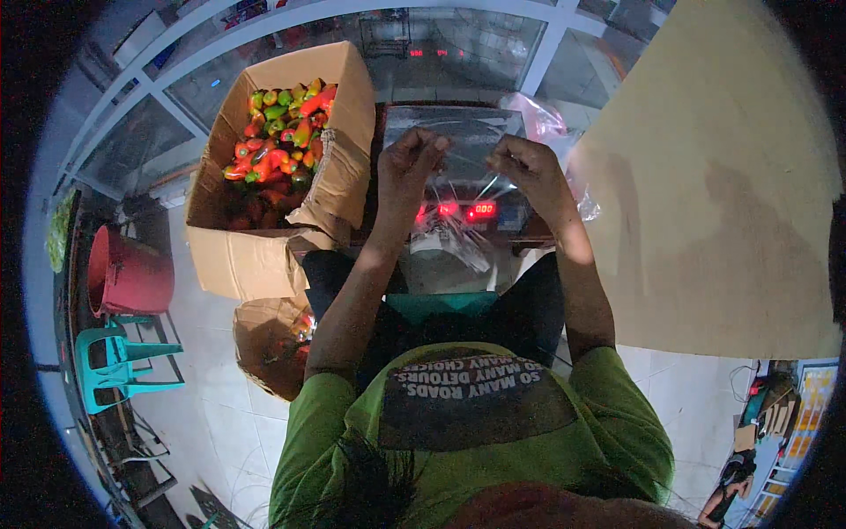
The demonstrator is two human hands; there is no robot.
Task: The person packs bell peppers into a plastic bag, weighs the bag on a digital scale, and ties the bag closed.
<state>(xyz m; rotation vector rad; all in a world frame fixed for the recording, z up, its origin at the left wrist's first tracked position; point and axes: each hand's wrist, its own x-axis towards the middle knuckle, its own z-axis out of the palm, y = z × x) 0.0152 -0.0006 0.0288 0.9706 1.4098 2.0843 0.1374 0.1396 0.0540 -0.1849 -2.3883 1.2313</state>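
Observation:
My left hand [411,161] and my right hand [522,167] are raised apart above a digital scale [454,128] with a metal top and red display. Each has its fingers pinched on a thin clear plastic bag [454,242], which stretches between them and hangs creased in front of the display. Just left of the scale, a cardboard box [211,207] holds several red, green and orange peppers [278,132]. A pale pink plastic bag [538,119] lies at the scale's right, partly hidden behind my right hand.
A large tan board [714,247] fills the right side. A torn cardboard container [256,344] with some contents sits low left. A red bucket [132,273], a teal plastic chair [123,366] and a dark bench are farther left. Framed glass panels [467,44] run along the back.

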